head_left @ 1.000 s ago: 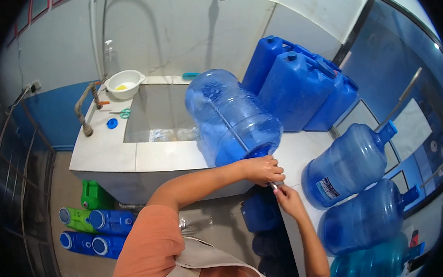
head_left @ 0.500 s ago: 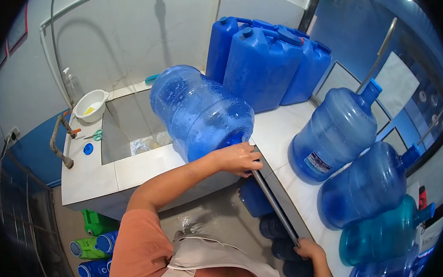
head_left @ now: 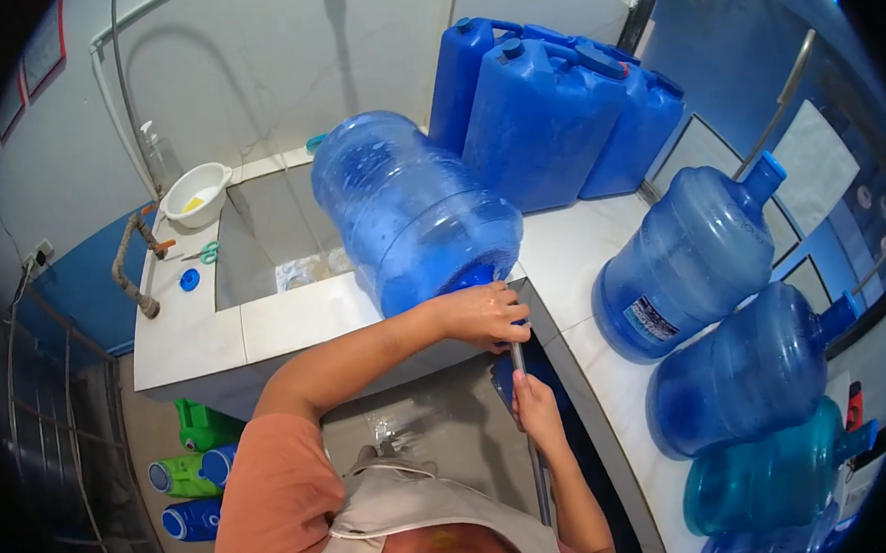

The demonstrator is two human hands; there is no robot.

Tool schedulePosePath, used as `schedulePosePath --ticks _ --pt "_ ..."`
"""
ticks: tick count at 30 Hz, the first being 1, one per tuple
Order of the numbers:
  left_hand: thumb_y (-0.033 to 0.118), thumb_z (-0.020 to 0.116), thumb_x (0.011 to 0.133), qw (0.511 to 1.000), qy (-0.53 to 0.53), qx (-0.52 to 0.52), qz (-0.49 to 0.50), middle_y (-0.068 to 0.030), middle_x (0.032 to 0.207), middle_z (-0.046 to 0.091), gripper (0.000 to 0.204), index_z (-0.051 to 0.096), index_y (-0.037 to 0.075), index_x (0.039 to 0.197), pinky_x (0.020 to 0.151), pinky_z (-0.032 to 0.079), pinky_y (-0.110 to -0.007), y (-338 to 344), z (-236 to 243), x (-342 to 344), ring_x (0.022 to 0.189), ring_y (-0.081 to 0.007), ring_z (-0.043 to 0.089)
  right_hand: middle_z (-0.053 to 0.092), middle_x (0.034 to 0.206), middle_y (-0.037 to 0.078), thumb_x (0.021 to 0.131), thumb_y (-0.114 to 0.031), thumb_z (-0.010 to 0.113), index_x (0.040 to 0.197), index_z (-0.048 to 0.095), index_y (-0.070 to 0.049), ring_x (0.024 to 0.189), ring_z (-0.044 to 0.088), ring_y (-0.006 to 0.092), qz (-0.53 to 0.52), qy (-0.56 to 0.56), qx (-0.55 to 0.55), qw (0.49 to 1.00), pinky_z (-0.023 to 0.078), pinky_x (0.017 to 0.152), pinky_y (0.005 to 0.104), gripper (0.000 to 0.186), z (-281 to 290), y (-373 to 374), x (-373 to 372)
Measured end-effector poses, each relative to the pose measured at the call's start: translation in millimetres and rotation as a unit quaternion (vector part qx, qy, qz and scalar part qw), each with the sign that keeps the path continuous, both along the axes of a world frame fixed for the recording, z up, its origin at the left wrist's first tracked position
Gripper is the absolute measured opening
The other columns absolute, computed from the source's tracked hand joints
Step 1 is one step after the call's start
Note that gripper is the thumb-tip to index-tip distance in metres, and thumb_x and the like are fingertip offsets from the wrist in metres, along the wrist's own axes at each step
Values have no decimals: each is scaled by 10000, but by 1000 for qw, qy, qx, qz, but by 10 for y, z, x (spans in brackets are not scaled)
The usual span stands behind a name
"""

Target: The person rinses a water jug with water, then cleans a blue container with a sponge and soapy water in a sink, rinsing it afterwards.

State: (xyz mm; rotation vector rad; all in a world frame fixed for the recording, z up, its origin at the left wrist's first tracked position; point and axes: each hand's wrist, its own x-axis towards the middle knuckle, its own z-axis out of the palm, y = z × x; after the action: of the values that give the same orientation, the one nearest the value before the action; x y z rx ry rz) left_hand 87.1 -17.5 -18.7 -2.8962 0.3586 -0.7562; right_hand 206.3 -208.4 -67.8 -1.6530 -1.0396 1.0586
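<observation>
A large clear blue water jug (head_left: 405, 213) lies tilted across the front edge of the tiled sink (head_left: 298, 317), its neck toward me. My left hand (head_left: 480, 315) is closed at the jug's neck, around the top of a thin metal rod (head_left: 517, 358); whether it grips neck, rod or both is hard to tell. My right hand (head_left: 533, 407) grips the rod lower down, below the neck. The rod runs down past the lower edge of the picture; its upper end is hidden at the jug's mouth and left hand.
Several blue jerrycans (head_left: 545, 121) stand behind on the counter. Several large jugs (head_left: 683, 259) line the right counter. A white bowl (head_left: 196, 194), teal scissors (head_left: 206, 252), a blue cap (head_left: 190, 280) and pipe fittings (head_left: 127, 268) are at the sink's left. Green and blue containers (head_left: 205, 424) stand on the floor.
The rod seen inside the jug has been drawn out toward me. My right hand went down with it, then moved back up along it toward my left hand.
</observation>
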Motion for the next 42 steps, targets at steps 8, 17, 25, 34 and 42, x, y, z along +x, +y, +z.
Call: schedulePosePath --ticks 8,17,25,34,42 --pt "310 722 605 999 18 -23 -40 -27 782 478 439 503 133 942 641 425 -360 -118 -121 -45 714 -207 521 417 504 -13 936 -366 427 611 427 -73 448 388 68 -44 -28 -46 998 307 412 252 438 -93 -411 -105" --pt "294 710 613 999 -4 -17 -51 -23 755 478 408 528 94 918 639 410 -342 -160 -149 -167 680 -199 500 393 478 -21 933 -341 443 642 428 -66 416 364 53 -42 -136 46 989 267 372 235 401 -192 -564 -214" --pt "314 715 573 999 -4 10 -47 -12 747 476 434 529 103 903 631 404 -325 -87 -129 -143 688 -188 510 378 465 9 933 -296 445 648 417 -38 418 361 84 -97 -197 63 974 264 389 278 386 -407 -807 -223" --pt "265 607 665 999 -19 25 -9 -4 760 507 386 514 77 989 611 382 -321 -464 -452 218 685 -173 525 351 511 -41 939 -269 442 654 397 -87 429 328 37 -115 -130 90 981 250 383 215 341 -1231 -1227 342" --pt "243 631 645 998 20 42 52 -26 745 515 277 489 84 823 604 388 -354 -553 -581 552 696 -202 540 369 510 -17 922 -239 399 633 427 -76 431 347 79 -248 -89 103 959 262 388 242 333 -1646 -1857 460"
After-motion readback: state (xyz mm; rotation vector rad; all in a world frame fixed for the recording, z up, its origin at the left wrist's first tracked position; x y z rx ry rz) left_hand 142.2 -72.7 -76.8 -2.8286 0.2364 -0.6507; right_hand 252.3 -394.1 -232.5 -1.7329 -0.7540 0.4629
